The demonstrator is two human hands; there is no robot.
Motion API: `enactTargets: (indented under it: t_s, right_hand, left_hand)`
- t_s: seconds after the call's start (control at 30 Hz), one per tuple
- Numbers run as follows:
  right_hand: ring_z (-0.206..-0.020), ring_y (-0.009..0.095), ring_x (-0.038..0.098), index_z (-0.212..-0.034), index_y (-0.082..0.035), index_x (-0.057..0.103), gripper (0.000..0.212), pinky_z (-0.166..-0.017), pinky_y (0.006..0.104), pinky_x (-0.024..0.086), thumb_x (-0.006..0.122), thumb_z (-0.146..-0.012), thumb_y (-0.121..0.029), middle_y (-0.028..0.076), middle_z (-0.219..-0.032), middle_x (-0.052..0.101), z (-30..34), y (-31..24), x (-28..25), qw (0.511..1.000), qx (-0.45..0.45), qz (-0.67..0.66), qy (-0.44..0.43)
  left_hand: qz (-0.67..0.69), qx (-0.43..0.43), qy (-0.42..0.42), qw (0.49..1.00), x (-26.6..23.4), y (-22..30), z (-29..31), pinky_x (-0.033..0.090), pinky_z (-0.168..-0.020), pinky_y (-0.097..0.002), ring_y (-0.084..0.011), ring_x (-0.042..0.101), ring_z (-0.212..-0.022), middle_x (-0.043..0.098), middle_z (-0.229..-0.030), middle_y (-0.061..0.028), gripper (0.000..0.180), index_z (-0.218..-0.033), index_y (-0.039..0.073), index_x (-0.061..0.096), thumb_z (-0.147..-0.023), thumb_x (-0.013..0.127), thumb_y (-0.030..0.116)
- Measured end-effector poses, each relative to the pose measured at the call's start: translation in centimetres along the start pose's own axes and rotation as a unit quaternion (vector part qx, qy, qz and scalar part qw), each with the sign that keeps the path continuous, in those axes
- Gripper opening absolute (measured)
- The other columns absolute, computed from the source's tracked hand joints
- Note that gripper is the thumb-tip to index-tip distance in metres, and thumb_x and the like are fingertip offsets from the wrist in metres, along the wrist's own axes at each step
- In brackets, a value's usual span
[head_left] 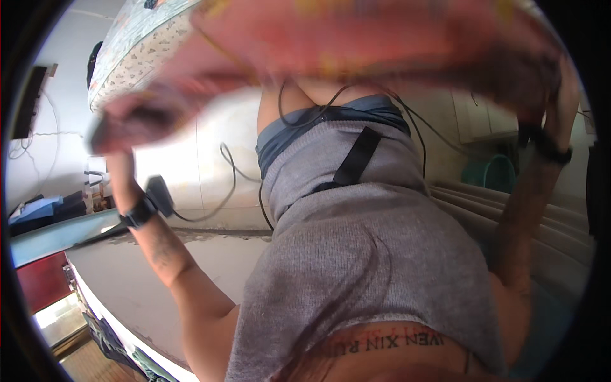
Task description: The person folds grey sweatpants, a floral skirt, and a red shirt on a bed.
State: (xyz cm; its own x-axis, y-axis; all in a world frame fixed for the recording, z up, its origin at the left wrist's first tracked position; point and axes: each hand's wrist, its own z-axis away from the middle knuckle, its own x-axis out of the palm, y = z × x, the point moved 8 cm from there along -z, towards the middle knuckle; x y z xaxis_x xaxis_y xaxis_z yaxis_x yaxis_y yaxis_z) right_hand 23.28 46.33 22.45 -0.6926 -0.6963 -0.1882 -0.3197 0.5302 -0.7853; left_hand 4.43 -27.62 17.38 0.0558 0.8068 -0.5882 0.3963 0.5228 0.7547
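Observation:
A red and pink patterned cloth (356, 44), with yellow patches, is stretched across the top of the view between my raised hands. It is smeared by motion, and its exact kind is not clear. My left hand (119, 160) grips its left end, with the fingers mostly hidden by the folds. At the far right my right hand (564, 102) is closed on the other end, partly in shadow. A black band (139, 212) circles my left wrist, and another dark band (552, 151) sits on my right wrist.
A bed (143, 57) with patterned covers stands at the upper left. Dark cables (232, 172) run over the pale tiled floor (203, 143) and by my legs. To the right is a teal tub (503, 173). Blue items (38, 207) lie at the far left.

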Motion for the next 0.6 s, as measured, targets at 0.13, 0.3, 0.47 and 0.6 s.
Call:
enactTargets:
  t_s: [0.13,0.3,0.47,0.6]
  right_hand:
    - [-0.082,0.014,0.059,-0.095,0.003,0.064,0.027,-0.074,0.0267,0.047,0.061,-0.087,-0.023,0.006,-0.087,0.065,13.9,6.2,0.2,0.907,0.147,0.092,-0.383]
    - [-0.064,0.012,0.055,-0.082,0.002,0.065,0.024,-0.062,0.0274,0.046,0.064,-0.083,-0.021,0.004,-0.068,0.060,22.6,12.7,8.6,0.723,0.250,0.177,-0.619]
    - [-0.064,0.013,0.055,-0.089,-0.002,0.067,0.029,-0.061,0.0270,0.046,0.062,-0.087,-0.030,0.003,-0.070,0.061,24.9,15.4,11.0,0.713,0.352,0.187,-0.577]
    - [-0.084,0.018,0.060,-0.115,-0.005,0.060,0.038,-0.074,0.0291,0.048,0.057,-0.091,-0.035,0.011,-0.096,0.064,23.6,16.0,14.5,0.784,0.319,0.180,-0.502]
  left_hand:
    - [0.055,-0.250,-0.390,0.885,13.1,-4.9,10.4,0.046,-0.078,-0.0271,-0.0080,0.055,-0.086,0.063,-0.090,-0.0013,0.011,-0.093,-0.001,0.061,-0.085,0.058,0.005]
    - [0.036,-0.283,-0.453,0.845,18.4,-7.8,14.3,0.047,-0.074,-0.0241,-0.0065,0.057,-0.081,0.066,-0.089,-0.0013,0.027,-0.099,-0.001,0.063,-0.074,0.070,0.007]
    - [-0.054,-0.240,-0.550,0.798,21.6,-11.2,13.1,0.050,-0.074,-0.0269,-0.0137,0.063,-0.077,0.069,-0.089,-0.0059,0.028,-0.097,0.003,0.069,-0.070,0.072,0.007]
    - [-0.213,-0.123,-0.401,0.883,20.8,-13.4,8.5,0.050,-0.076,-0.0352,-0.0291,0.063,-0.086,0.065,-0.099,-0.0152,0.038,-0.114,0.010,0.060,-0.079,0.068,0.022]
